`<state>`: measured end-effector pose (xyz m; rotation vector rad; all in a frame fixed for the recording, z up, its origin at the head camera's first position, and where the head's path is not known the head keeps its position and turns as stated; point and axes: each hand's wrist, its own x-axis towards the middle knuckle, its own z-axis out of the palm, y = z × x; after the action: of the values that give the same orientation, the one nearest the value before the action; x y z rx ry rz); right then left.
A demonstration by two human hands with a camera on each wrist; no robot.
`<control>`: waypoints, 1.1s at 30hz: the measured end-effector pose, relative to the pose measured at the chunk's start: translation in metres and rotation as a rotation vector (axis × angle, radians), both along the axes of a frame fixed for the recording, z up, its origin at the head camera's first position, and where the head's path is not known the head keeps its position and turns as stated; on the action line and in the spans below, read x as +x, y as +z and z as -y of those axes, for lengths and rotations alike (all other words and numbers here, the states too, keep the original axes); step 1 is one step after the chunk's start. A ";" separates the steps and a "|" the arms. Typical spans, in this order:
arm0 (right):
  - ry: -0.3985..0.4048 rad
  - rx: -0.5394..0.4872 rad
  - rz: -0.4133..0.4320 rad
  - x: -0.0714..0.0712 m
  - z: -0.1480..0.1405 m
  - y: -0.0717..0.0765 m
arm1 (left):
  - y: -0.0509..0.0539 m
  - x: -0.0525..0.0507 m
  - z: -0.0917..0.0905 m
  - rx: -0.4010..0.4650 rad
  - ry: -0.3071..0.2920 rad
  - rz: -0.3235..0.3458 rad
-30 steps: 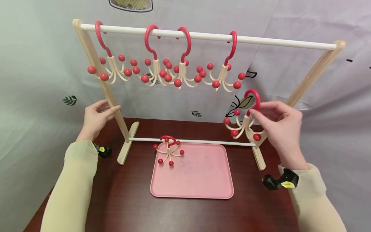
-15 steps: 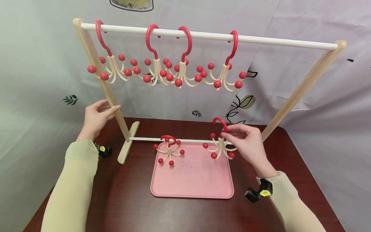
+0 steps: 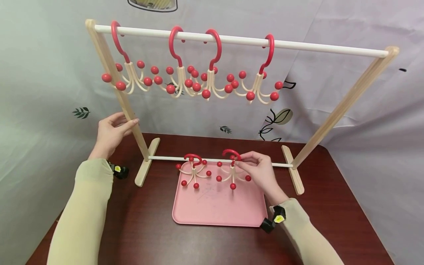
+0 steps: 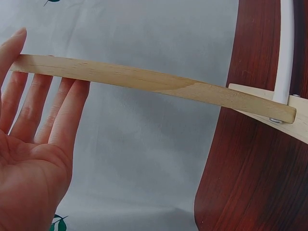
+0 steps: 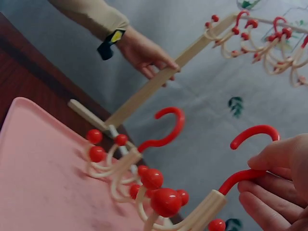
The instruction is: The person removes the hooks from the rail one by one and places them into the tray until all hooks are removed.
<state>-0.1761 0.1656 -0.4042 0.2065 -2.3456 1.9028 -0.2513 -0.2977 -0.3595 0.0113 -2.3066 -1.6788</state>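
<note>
My left hand grips the left wooden post of a small garment rack, thumb on one side and fingers on the other. With thumb and fingers, my right hand pinches the red hook of a hanger that has several curved cream arms tipped with red balls. This hanger is upright over the back right of a pink tray; I cannot tell whether it touches the tray. A matching hanger stands to its left on the tray's back left corner, hook up.
Several like hangers hang by red hooks from the rack's white top rod. A white lower rod runs behind the tray between wooden feet. The dark wooden table meets a patterned grey cloth behind.
My right hand has brought its hanger left and down, from beside the right post to over the tray, next to the other hanger. My left hand stays on the left post.
</note>
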 end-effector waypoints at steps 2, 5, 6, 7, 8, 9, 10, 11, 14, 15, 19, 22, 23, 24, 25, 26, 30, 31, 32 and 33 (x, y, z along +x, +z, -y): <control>0.005 0.005 0.017 -0.002 0.006 -0.007 | 0.000 0.000 0.000 -0.004 0.003 0.001; 0.010 0.006 0.035 -0.004 0.014 -0.015 | 0.000 0.000 0.000 -0.011 0.006 0.004; 0.014 0.004 0.039 -0.005 0.017 -0.018 | 0.000 0.000 0.000 -0.013 0.006 0.003; 0.016 0.002 0.042 -0.007 0.020 -0.020 | 0.000 0.000 0.000 -0.011 0.006 0.002; 0.018 -0.003 0.047 -0.008 0.022 -0.022 | 0.001 0.000 0.000 -0.009 0.006 0.002; 0.019 -0.005 0.052 -0.009 0.025 -0.024 | 0.001 0.000 0.000 -0.010 0.007 0.003; 0.017 -0.001 0.061 -0.010 0.027 -0.026 | 0.000 0.000 0.000 -0.007 0.006 0.003; 0.014 0.003 0.070 -0.011 0.029 -0.027 | 0.000 0.000 0.000 -0.006 0.005 0.003; 0.007 0.005 0.096 -0.013 0.033 -0.032 | 0.001 0.000 0.000 -0.005 0.004 0.006; 0.008 0.000 0.102 -0.014 0.035 -0.033 | 0.001 0.000 0.000 -0.006 0.005 0.007; 0.028 -0.050 0.102 -0.016 0.038 -0.038 | 0.001 0.002 -0.001 -0.007 0.006 0.008; 0.032 -0.071 0.102 -0.016 0.040 -0.040 | 0.002 0.002 -0.001 -0.007 0.005 0.008; 0.034 -0.081 0.102 -0.016 0.040 -0.040 | 0.002 0.002 -0.001 -0.008 0.004 0.008; 0.036 -0.087 0.103 -0.016 0.040 -0.040 | 0.002 0.003 -0.002 -0.008 0.004 0.008; 0.036 -0.091 0.106 -0.016 0.041 -0.040 | 0.002 0.003 -0.002 -0.007 0.004 0.008; 0.036 -0.092 0.110 -0.016 0.041 -0.041 | 0.002 0.003 -0.002 -0.007 0.004 0.009; 0.026 -0.080 0.121 -0.015 0.041 -0.043 | 0.003 0.003 -0.001 -0.007 0.004 0.016; 0.020 -0.073 0.123 -0.016 0.041 -0.043 | 0.003 0.003 -0.001 -0.007 0.004 0.017; 0.015 -0.066 0.121 -0.015 0.041 -0.044 | 0.003 0.003 -0.001 -0.008 0.004 0.018; 0.013 -0.063 0.119 -0.015 0.040 -0.044 | 0.002 0.003 0.000 -0.009 0.004 0.019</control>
<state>-0.1914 0.1254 -0.4480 0.1064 -2.3584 2.0457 -0.2487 -0.2972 -0.3572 0.0306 -2.3263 -1.6739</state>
